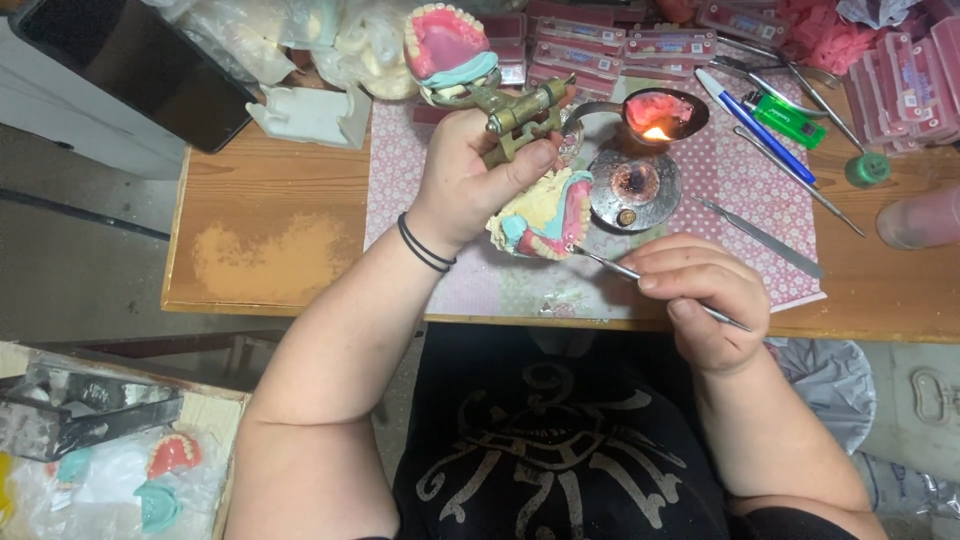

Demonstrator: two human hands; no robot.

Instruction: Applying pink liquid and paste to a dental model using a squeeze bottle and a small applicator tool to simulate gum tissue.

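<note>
The left hand [470, 170] grips the brass articulator [520, 115] above the counter [270, 250], fingers closed around it, tilting the lower denture model [545, 220] toward the right hand [700, 295]. That hand pinches a thin metal instrument [610, 265], its tip touching the pink wax gum.

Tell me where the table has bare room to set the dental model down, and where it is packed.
Freest patch: bare wood at the table's left end, between the white block and the front edge. A smaller one: the mat's front strip under the left hand and right hand. Crowded: the back row of pink boxes, the lit burner, and the pen and tools at right.
</note>
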